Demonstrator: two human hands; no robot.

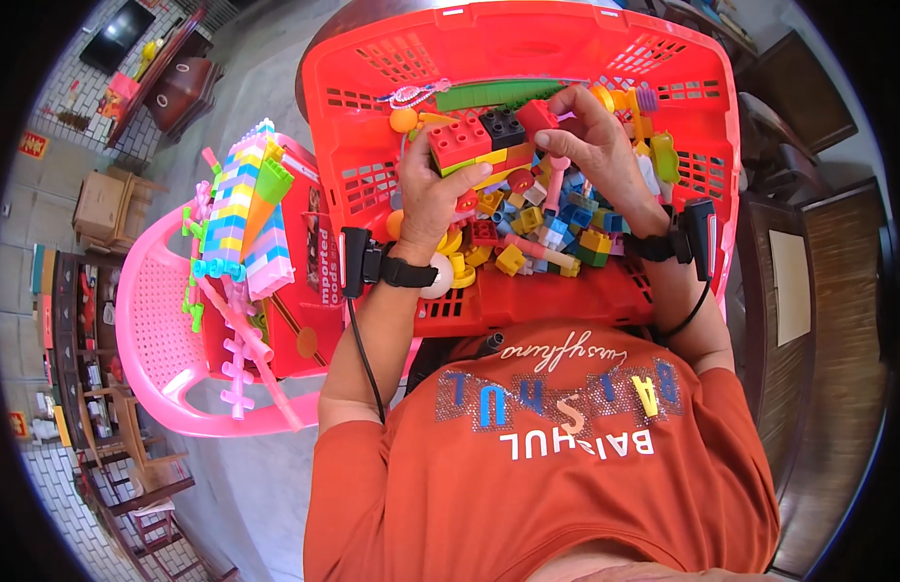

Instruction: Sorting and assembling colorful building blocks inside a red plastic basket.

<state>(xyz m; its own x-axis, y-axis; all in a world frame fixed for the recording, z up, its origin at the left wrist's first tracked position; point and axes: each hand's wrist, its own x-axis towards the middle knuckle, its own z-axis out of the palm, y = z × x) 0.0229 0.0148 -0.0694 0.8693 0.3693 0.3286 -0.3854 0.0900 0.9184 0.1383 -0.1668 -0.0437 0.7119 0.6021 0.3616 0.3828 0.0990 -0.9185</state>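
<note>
Left hand [433, 199]: your grip is clasping a multicoloured block stack [462, 143] over the red basket [547, 63]. Right hand [600, 145]: your grip pinches a red block [537, 116], also over the basket. Loose blocks [555, 233] inside basket; pink chair [159, 325] left of basket.

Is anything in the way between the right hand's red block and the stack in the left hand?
Nothing visible: the red block is just beside the black block on the stack; whether they touch, I can't tell.
</note>
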